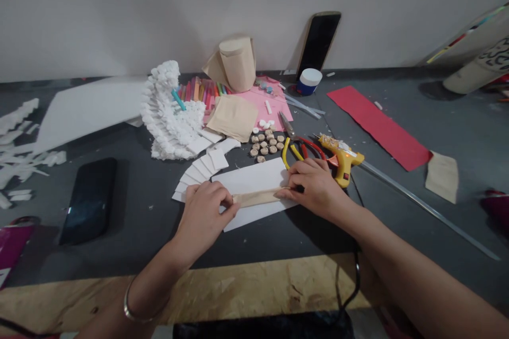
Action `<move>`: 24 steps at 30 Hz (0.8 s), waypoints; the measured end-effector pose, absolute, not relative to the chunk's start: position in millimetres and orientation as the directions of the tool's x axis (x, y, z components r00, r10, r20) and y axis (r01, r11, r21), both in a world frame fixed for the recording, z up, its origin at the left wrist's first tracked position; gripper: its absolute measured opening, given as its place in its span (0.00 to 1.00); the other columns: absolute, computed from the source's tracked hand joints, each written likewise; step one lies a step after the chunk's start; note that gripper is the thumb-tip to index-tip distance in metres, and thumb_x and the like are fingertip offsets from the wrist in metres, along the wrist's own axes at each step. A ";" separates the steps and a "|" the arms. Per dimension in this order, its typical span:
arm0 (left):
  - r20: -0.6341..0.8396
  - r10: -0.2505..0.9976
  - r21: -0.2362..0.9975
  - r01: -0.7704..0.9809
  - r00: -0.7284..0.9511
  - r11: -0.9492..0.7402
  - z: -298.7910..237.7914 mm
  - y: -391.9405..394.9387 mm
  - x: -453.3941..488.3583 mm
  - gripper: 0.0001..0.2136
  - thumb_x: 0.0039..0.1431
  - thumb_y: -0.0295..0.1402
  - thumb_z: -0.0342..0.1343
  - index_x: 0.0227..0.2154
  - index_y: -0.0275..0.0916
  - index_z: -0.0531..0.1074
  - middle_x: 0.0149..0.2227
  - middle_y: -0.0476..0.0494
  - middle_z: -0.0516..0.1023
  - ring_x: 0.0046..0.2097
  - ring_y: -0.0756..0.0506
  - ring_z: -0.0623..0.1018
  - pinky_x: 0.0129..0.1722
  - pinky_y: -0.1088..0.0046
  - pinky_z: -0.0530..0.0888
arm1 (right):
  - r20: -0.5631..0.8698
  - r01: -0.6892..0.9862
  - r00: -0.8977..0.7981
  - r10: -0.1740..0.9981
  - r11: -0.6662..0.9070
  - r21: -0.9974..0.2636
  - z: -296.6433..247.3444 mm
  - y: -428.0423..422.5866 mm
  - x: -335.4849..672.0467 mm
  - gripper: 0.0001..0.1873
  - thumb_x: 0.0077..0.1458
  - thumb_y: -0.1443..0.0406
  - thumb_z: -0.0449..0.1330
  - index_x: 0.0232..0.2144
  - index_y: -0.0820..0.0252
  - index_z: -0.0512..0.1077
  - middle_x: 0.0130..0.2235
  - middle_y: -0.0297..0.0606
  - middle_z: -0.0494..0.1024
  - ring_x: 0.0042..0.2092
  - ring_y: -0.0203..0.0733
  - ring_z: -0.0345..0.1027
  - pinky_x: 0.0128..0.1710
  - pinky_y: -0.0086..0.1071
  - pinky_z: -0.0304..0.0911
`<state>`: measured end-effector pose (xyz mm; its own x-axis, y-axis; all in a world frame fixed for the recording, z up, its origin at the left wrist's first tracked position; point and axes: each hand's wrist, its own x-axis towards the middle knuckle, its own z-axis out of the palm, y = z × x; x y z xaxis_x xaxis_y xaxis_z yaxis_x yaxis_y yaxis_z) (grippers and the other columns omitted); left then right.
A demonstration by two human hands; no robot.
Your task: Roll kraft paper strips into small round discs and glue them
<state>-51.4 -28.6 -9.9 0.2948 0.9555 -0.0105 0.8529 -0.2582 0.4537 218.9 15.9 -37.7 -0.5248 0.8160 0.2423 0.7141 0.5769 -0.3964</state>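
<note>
A narrow beige strip [258,198], folded or rolled lengthwise, lies across a white sheet of paper [250,215]. My left hand [207,212] pinches its left end between thumb and fingers. At the other end my right hand [314,186] presses or grips the strip with closed fingers. Just beyond the paper are several small beige rolled discs [263,144] and a few white ones [267,124]. Fanned white pieces [202,168] sit by my left hand. Close to my right hand lie pliers [293,148] with red and yellow handles and a yellow glue gun [345,161].
A beige roll [238,66] stands at the back on pink paper [270,100], near a folded beige piece [234,116]. White ruffled craft work [169,116] is left of it. Dark phones [89,198], a blue-and-white jar [309,82], red strip [377,127] and clear glue stick [429,209] surround the work.
</note>
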 end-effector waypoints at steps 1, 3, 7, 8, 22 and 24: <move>-0.007 0.956 0.454 0.853 0.294 -0.259 -9.9 -28.5 -51.0 0.08 0.57 0.33 0.59 0.24 0.40 0.69 0.31 0.51 0.75 0.38 0.45 0.73 0.41 0.63 0.58 | 0.236 0.714 -0.523 0.819 0.572 -0.404 -37.7 16.1 218.8 0.16 0.52 0.56 0.67 0.20 0.58 0.71 0.34 0.36 0.76 0.39 0.44 0.67 0.46 0.43 0.54; -0.007 0.958 0.452 0.855 0.287 -0.253 -10.0 -28.5 -50.4 0.09 0.57 0.33 0.59 0.24 0.39 0.69 0.30 0.51 0.75 0.38 0.45 0.73 0.41 0.63 0.58 | 0.227 0.720 -0.513 0.828 0.559 -0.412 -38.1 16.5 218.4 0.16 0.51 0.56 0.67 0.20 0.58 0.71 0.33 0.37 0.75 0.39 0.44 0.67 0.45 0.42 0.55; -0.009 0.964 0.448 0.863 0.266 -0.234 -11.6 -29.7 -51.3 0.05 0.57 0.34 0.58 0.28 0.39 0.69 0.34 0.50 0.75 0.39 0.45 0.74 0.44 0.62 0.61 | 0.224 0.716 -0.482 0.847 0.528 -0.457 -38.8 17.9 218.2 0.15 0.51 0.57 0.67 0.23 0.58 0.69 0.32 0.36 0.74 0.37 0.43 0.67 0.43 0.40 0.55; 0.007 0.964 0.446 0.862 0.267 -0.242 -12.1 -30.3 -51.7 0.04 0.58 0.33 0.58 0.32 0.40 0.70 0.37 0.48 0.75 0.41 0.44 0.74 0.45 0.62 0.61 | 0.220 0.710 -0.477 0.851 0.520 -0.475 -38.7 18.3 218.4 0.14 0.52 0.57 0.67 0.24 0.58 0.69 0.32 0.36 0.74 0.37 0.43 0.67 0.43 0.40 0.55; 0.046 0.776 0.133 0.766 0.629 -0.628 -21.0 -32.7 -45.9 0.29 0.55 0.21 0.53 0.58 0.55 0.66 0.67 0.49 0.58 0.67 0.34 0.55 0.63 0.46 0.52 | 0.200 0.723 -0.447 0.872 0.484 -0.493 -41.1 21.6 222.1 0.13 0.50 0.63 0.68 0.37 0.59 0.70 0.35 0.39 0.77 0.40 0.48 0.70 0.43 0.42 0.60; 0.042 0.772 0.128 0.763 0.634 -0.633 -22.4 -31.8 -47.2 0.29 0.56 0.22 0.54 0.58 0.55 0.65 0.67 0.48 0.58 0.67 0.33 0.55 0.64 0.44 0.50 | 0.260 0.704 -0.447 0.856 0.516 -0.489 -38.4 21.4 224.4 0.08 0.54 0.66 0.64 0.38 0.59 0.71 0.36 0.40 0.78 0.40 0.47 0.71 0.43 0.42 0.62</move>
